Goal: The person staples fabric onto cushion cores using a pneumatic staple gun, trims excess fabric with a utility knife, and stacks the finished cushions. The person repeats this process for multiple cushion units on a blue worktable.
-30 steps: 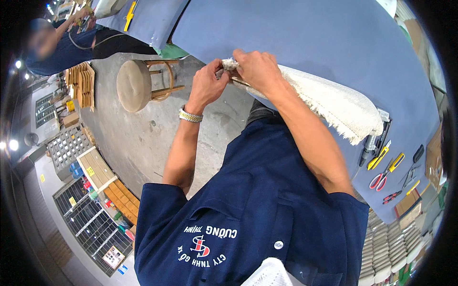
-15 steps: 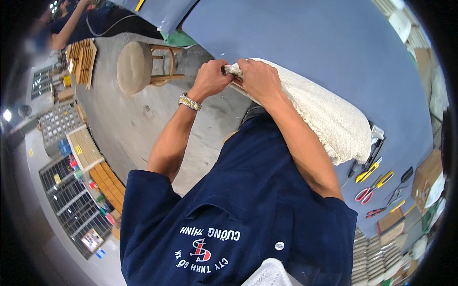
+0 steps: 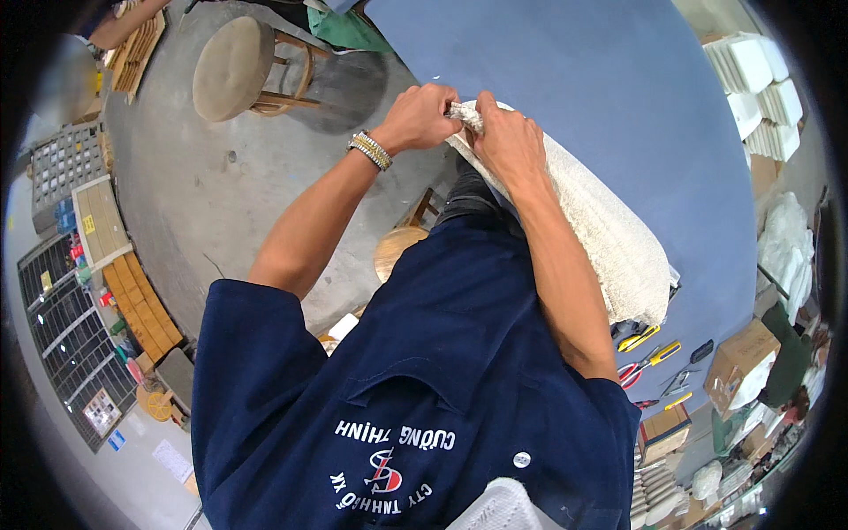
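At the blue table, left fingers and right fingers pinch the cream cloth.

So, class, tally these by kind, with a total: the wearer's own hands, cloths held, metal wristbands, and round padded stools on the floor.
Left hand and right hand: 2
Cream cloth: 1
Metal wristband: 1
Round padded stool: 1
Total: 5

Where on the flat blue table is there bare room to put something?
The blue table is bare between the cream woven fabric and the right edge. Crowded: below the fabric, with the yellow utility knife and red-handled scissors.
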### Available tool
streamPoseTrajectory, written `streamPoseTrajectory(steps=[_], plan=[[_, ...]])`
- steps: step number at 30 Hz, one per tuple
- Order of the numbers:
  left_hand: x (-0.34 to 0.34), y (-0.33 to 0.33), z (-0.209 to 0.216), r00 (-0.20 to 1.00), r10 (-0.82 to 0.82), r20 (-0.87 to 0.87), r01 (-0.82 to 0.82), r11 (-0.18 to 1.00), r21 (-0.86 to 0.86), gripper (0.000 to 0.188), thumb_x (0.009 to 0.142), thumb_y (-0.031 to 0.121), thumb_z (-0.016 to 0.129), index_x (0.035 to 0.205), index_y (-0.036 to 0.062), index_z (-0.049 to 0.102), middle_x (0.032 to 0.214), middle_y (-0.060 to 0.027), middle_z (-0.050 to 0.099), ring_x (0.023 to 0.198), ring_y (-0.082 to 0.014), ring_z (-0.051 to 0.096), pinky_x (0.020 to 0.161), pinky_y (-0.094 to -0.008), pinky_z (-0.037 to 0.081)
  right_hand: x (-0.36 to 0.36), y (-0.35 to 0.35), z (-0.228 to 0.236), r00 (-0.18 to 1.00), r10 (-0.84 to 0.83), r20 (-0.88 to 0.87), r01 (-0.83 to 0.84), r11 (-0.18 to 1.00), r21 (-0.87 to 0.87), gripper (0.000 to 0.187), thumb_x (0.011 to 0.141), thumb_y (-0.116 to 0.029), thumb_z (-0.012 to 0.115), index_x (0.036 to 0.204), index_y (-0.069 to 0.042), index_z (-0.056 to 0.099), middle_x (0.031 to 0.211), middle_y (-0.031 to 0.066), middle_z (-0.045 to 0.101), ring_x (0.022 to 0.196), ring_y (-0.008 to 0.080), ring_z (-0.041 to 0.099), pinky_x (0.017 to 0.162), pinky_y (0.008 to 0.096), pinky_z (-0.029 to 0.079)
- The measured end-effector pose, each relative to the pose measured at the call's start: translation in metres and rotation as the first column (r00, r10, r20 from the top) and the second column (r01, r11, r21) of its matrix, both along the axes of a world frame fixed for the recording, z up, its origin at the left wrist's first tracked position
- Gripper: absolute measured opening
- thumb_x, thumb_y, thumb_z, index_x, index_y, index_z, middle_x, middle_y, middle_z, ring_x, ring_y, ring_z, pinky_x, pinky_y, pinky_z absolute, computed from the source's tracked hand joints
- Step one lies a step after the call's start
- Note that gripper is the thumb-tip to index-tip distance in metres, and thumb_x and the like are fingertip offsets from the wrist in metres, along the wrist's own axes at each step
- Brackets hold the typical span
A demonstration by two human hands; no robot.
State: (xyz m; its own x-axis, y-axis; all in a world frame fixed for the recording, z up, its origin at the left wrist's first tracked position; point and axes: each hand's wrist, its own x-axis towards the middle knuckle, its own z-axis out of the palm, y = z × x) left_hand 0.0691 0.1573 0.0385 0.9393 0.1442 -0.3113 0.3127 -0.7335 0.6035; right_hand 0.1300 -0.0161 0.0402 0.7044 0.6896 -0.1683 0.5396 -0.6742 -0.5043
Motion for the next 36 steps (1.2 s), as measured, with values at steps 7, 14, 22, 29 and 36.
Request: streamPoseTrajectory(steps=[7, 14, 22, 29, 36], plan=[[0.003, 0.005, 0.005, 0.995, 0.005, -0.099, -0.008, 1.0, -0.029, 0.032, 0.078, 0.029, 0.075, 0.092, 0.0008, 0.07, 0.07, -0.0152, 0.065, 0.068, -0.0321, 0.063, 0.067, -0.044, 0.049, 0.003, 0.001, -0.007, 0.997, -0.062, -0.046, 0.064, 0.997, 0.04, 0.031, 0.084, -0.023, 0.077, 0.104, -0.006, 0.062, 0.084, 0.0219, 0.074, 0.083, 0.0437, 0.073, 0.072, 0.054, 0.055], [0.01, 0.018, 0.0, 0.994, -0.067, -0.092, 0.046, 0.977, -0.21, 0.031, 0.092, 0.03, 0.069, 0.099, 0.0001, 0.072, 0.077, -0.01, 0.07, 0.071, -0.0187, 0.064, 0.07, -0.0367, 0.053, 0.019, -0.006, 0.002, 0.984, -0.094, -0.155, 0.092, 0.996, -0.021, 0.034, 0.082, -0.028, 0.08, 0.106, -0.007, 0.068, 0.09, 0.0174, 0.075, 0.09, 0.0401, 0.072, 0.077, 0.0502, 0.054], [0.033, 0.01, -0.007, 0.998, -0.051, 0.035, 0.061, 0.921, -0.386, 0.036, 0.1, 0.038, 0.065, 0.105, 0.0049, 0.078, 0.075, -0.0064, 0.07, 0.071, -0.0144, 0.064, 0.067, -0.0344, 0.05, 0.069, -0.042, -0.015, 0.945, -0.107, -0.307, 0.175, 0.964, 0.2, 0.029, 0.081, -0.024, 0.082, 0.1, -0.005, 0.07, 0.087, 0.0083, 0.074, 0.079, 0.0219, 0.069, 0.075, 0.0368, 0.052], [0.059, -0.009, 0.015, 0.97, -0.201, 0.134, 0.228, 0.948, -0.224, 0.041, 0.096, 0.044, 0.07, 0.106, 0.0046, 0.078, 0.08, -0.0104, 0.073, 0.071, -0.0174, 0.062, 0.069, -0.0362, 0.051, 0.095, -0.059, 0.007, 0.844, -0.04, -0.535, 0.178, 0.962, 0.209, 0.032, 0.083, -0.022, 0.082, 0.109, -0.005, 0.072, 0.099, 0.0056, 0.075, 0.091, 0.0167, 0.067, 0.086, 0.0335, 0.051], [0.081, -0.017, 0.03, 0.991, -0.123, 0.055, 0.134, 0.954, -0.269, 0.042, 0.09, 0.043, 0.079, 0.083, 0.0013, 0.078, 0.068, -0.0068, 0.068, 0.067, -0.0144, 0.059, 0.064, -0.032, 0.048, 0.111, -0.065, -0.014, 0.811, 0.055, -0.582, 0.171, 0.93, 0.325, 0.037, 0.084, -0.025, 0.083, 0.112, -0.004, 0.074, 0.102, 0.0074, 0.077, 0.093, 0.0177, 0.068, 0.088, 0.0353, 0.052]])
